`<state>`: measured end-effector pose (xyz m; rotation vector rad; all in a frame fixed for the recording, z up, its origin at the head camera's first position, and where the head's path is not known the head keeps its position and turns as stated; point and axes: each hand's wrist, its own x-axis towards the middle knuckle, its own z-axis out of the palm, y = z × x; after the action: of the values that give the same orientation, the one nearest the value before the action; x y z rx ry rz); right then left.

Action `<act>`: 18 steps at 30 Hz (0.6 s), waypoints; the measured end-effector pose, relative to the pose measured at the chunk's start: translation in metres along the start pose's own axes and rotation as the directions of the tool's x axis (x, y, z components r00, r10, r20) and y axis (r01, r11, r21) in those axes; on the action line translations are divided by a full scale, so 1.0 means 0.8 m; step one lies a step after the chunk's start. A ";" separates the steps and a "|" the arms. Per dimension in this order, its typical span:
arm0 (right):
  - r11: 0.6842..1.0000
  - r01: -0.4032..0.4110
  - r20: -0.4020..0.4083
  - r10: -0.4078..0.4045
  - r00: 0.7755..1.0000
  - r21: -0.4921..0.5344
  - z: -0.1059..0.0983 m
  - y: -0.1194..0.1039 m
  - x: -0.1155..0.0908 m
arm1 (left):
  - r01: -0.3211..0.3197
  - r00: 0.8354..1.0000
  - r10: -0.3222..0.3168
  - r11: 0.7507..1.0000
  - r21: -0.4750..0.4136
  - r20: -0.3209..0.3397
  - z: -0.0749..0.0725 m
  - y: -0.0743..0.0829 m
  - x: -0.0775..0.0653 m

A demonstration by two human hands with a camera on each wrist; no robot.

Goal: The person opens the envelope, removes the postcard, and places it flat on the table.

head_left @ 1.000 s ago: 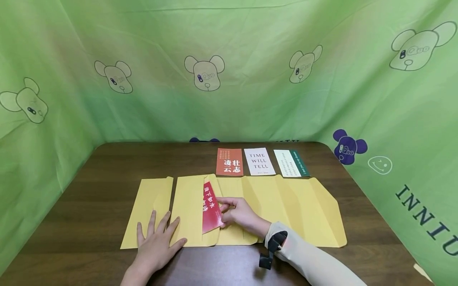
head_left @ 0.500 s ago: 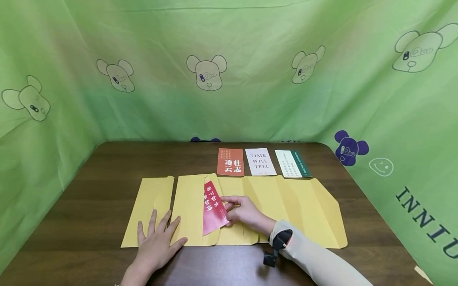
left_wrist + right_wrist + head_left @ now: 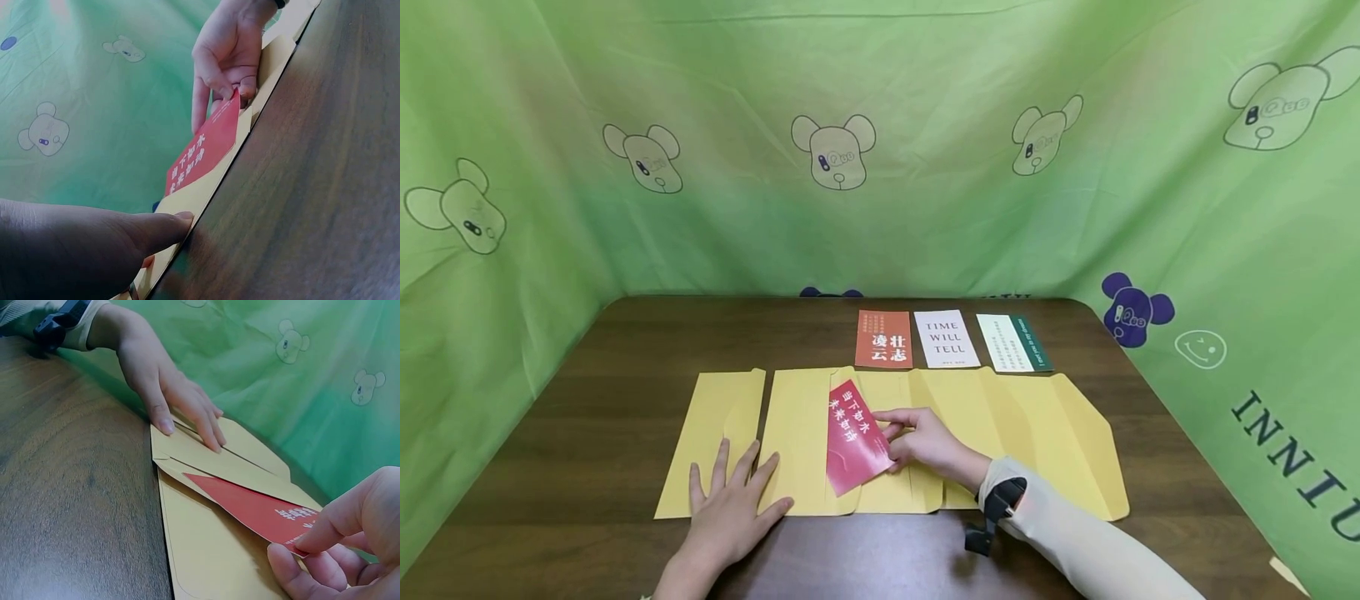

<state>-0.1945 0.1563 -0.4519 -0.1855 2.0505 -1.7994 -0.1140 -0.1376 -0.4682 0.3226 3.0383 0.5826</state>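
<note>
In the head view a red card with white characters [image 3: 853, 442] sticks out at a slant from the right-hand opening of a yellow envelope [image 3: 793, 458]. My right hand [image 3: 932, 443] pinches the card's right edge between thumb and fingers, as the right wrist view also shows. The card's left part is hidden inside the envelope. Fingers spread, my left hand [image 3: 730, 510] presses flat across this envelope and the leftmost yellow envelope [image 3: 711, 408]. Its thumb lies on the card's envelope near the front edge.
More yellow envelopes [image 3: 970, 400] overlap to the right, flaps pointing right, partly under my right forearm. Behind them lie an orange-red card [image 3: 883, 337], a white card [image 3: 946, 340] and a green-and-white card [image 3: 1011, 342]. A green curtain [image 3: 722, 217] surrounds the wooden table [image 3: 587, 408].
My right hand has moved to the right, drawing the red card further out of the envelope, so more of its lettering shows. The left hand has stayed in place.
</note>
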 end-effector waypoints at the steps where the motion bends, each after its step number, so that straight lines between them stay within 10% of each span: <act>1: 1.000 -0.002 0.000 0.002 1.000 0.000 -0.001 0.000 0.000 | 0.001 1.000 -0.001 1.000 0.000 0.001 0.000 0.000 0.000; 18: 0.999 0.012 0.037 -0.011 0.999 -0.040 -0.023 0.003 -0.003 | -0.007 1.000 0.007 1.000 0.000 -0.010 0.004 -0.002 0.001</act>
<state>-0.1989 0.1743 -0.4517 -0.2412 2.0652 -1.7491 -0.1152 -0.1375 -0.4719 0.3312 3.0484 0.5863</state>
